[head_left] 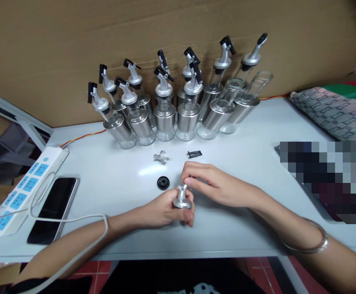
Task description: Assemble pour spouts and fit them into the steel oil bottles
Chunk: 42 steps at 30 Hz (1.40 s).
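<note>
Bottles [165, 118] behind pourer [182, 198]; gasket [163, 182] between; phone [54, 208] far left.

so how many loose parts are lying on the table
3: silver spout piece and black clip before the bottles, black ring by the left hand gripping a silver cap. Hands may hide more.

Silver pourer cap [182, 199], upright
Brushed metal; round flared base down, narrow spout up, cradled in the fingers of the left hand [165, 210].
</note>
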Available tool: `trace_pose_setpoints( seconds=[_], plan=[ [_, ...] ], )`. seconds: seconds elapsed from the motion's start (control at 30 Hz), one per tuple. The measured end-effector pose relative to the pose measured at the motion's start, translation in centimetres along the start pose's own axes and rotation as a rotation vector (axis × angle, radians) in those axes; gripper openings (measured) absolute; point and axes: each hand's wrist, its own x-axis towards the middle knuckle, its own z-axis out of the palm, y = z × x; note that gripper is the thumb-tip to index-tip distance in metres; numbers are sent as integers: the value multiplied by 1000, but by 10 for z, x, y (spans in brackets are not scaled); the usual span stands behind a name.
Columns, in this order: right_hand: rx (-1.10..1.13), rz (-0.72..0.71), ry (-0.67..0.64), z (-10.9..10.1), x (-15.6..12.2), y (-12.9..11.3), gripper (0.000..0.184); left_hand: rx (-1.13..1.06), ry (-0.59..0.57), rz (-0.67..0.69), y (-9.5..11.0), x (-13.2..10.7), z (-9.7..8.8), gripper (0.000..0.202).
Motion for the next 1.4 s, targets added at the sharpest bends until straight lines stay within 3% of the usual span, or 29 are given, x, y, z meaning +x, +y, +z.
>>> trace_pose_setpoints(
  seconds=[0.37, 0.87, 1.17, 1.4],
  plan=[
    [-109, 71, -19, 6, -1, -3, 35, 24, -20, -11, 2, 0, 1, 59],
    [-213, 39, 6, 10, 0, 0, 36, 121, 9, -33, 6, -1, 2, 52],
    [-63, -22, 28, 5, 0, -5, 32, 81, -7, 52, 0, -2, -2, 53],
    [-113, -44, 103, 7, 1, -2, 30, 120, -30, 44, 5, -2, -3, 44]
  ],
)
